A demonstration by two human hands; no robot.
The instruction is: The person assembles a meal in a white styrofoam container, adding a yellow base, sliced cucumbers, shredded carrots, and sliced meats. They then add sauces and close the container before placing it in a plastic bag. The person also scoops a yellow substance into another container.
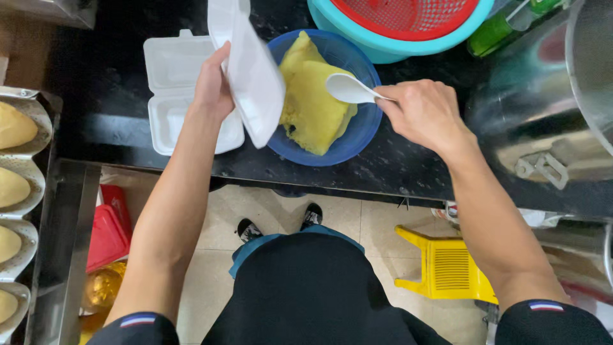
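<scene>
Head view, read from nine o'clock across: moulded metal trays (25, 167) are stacked at the left edge, each hollow filled with a pale yellow lump. Beside them, on the black counter (408, 169), an open white foam clamshell box (171, 96) lies flat, and its two compartments appear empty. Just to its right, a second foam box (252, 70) is held tilted on edge by the left hand (212, 86), whose fingers are closed around its rim at about ten o'clock from the bowl; what lies inside it cannot be seen. Such foam is judged very light, stiff but brittle and easily dented, so a hold at the rim or hinge with little squeeze seems best. At the centre, a blue bowl (357, 137) rests on the counter and is filled with a soft, moist-looking yellow mass (313, 96), likely sticky and easily torn. A white plastic spoon (348, 88) is gripped by its handle in the closed right hand (421, 112), with its scoop over the yellow mass. At twelve o'clock, a red basket (408, 16) sits nested in a teal basin (383, 48). At three o'clock, a large steel pot (536, 121) stands with its contents hidden. Below the counter, a yellow stool (447, 265) stands on the tiled floor.
</scene>
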